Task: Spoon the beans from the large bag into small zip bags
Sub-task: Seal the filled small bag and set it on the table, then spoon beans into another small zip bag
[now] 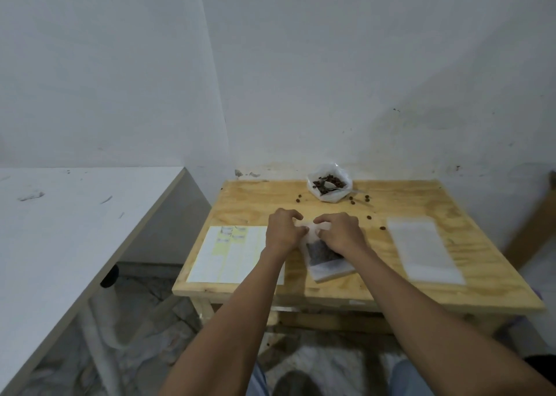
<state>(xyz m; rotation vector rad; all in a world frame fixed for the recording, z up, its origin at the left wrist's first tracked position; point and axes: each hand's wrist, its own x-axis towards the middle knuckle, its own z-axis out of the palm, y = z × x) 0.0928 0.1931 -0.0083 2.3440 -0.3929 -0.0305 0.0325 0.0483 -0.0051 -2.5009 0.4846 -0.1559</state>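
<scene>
A small zip bag [326, 257] partly filled with dark beans is held flat on the wooden table [346, 284], its upper edge pinched between the curled fingers of the left hand [282, 233] and the right hand [340, 233], both forearms stretched forward. The large bag [329, 183] of beans, with a spoon [331, 185] laid inside, is seen at the table's far edge, loose beans [367, 198] scattered near it. A stack of empty bags [424, 251] is placed to the right and a label sheet [228, 254] to the left.

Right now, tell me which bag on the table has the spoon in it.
The large open plastic bag at the table's far edge holds the spoon among the beans. The small zip bag under both hands holds only beans; the stack of empty bags lies flat.
</scene>
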